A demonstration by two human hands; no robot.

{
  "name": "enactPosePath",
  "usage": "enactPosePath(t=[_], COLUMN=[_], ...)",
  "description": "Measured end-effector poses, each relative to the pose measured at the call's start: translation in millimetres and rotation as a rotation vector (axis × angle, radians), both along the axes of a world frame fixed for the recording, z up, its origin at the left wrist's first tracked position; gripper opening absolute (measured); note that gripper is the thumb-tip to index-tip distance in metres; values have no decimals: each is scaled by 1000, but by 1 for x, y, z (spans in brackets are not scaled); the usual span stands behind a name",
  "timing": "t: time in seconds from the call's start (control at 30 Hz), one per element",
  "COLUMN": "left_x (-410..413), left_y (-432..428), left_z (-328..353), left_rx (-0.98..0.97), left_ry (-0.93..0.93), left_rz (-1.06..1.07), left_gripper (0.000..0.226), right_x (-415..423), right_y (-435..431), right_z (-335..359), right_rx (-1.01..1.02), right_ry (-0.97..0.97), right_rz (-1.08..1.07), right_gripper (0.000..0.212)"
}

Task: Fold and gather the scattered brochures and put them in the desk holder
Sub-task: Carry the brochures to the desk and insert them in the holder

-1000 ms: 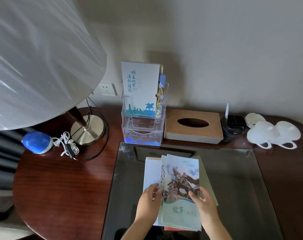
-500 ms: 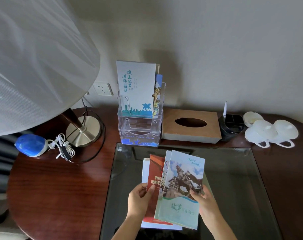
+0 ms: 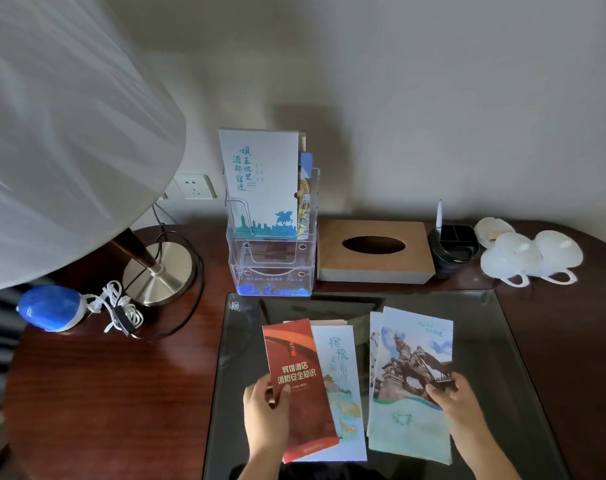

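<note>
My left hand [image 3: 265,408] grips a red brochure [image 3: 296,386] with a pale brochure [image 3: 343,386] fanned out behind it. My right hand [image 3: 459,401] holds a brochure with a horse-statue picture [image 3: 410,382], and another sheet's edge shows behind its left side. The two bundles are apart, both above the glass desk pad [image 3: 485,341]. The clear acrylic desk holder [image 3: 272,261] stands behind the pad; a white and blue brochure [image 3: 260,181] stands upright in its back tier with others behind it.
A large lamp shade [image 3: 69,133] fills the left, its metal base [image 3: 157,273] beside the holder. A blue device [image 3: 48,308] with a bundled cord lies left. A wooden tissue box [image 3: 374,251], a black pen cup [image 3: 453,249] and white cups [image 3: 526,258] line the back.
The single stack held by both hands has split: my left hand has drawn the red and pale brochures leftward, my right hand has carried the statue brochure to the right.
</note>
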State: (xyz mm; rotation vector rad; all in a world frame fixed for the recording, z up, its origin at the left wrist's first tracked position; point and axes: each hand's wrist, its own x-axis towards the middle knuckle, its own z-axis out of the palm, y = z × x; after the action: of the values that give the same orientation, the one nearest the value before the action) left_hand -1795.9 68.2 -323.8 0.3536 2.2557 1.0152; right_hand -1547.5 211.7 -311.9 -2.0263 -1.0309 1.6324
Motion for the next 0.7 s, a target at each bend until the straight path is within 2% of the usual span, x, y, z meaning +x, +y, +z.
enactPosePath(t=[0.17, 0.27, 0.33, 0.4, 0.5, 0.57, 0.6, 0.67, 0.7], left_x=[13, 15, 16, 16, 16, 15, 15, 13, 13], left_y=[1, 1, 2, 3, 3, 4, 4, 5, 6], left_z=[-2, -2, -2, -2, -1, -1, -1, 0, 0], left_rx=[-36, -109, -98, -81, -81, -79, -80, -80, -75], left_ry=[96, 145, 123, 94, 84, 78, 78, 77, 76], left_rz=[-95, -90, -64, -56, -63, -65, -66, -60, -53], left_gripper=[48, 50, 49, 48, 47, 47, 47, 46, 45], right_x=[13, 5, -2, -10, -22, -26, -29, -41, -51], right_y=[7, 4, 0, -6, -15, -18, -20, -29, -36], right_z=[-10, -17, -20, -20, -14, -9, -7, -3, -1], right_rx=[85, 166, 248, 299, 286, 352, 437, 629, 656], right_ry=[-211, -356, -524, -697, -814, -841, -814, -647, -526], right_rz=[90, 125, 160, 179, 188, 175, 161, 171, 207], right_gripper=[36, 29, 26, 35, 53, 61, 58, 40, 32])
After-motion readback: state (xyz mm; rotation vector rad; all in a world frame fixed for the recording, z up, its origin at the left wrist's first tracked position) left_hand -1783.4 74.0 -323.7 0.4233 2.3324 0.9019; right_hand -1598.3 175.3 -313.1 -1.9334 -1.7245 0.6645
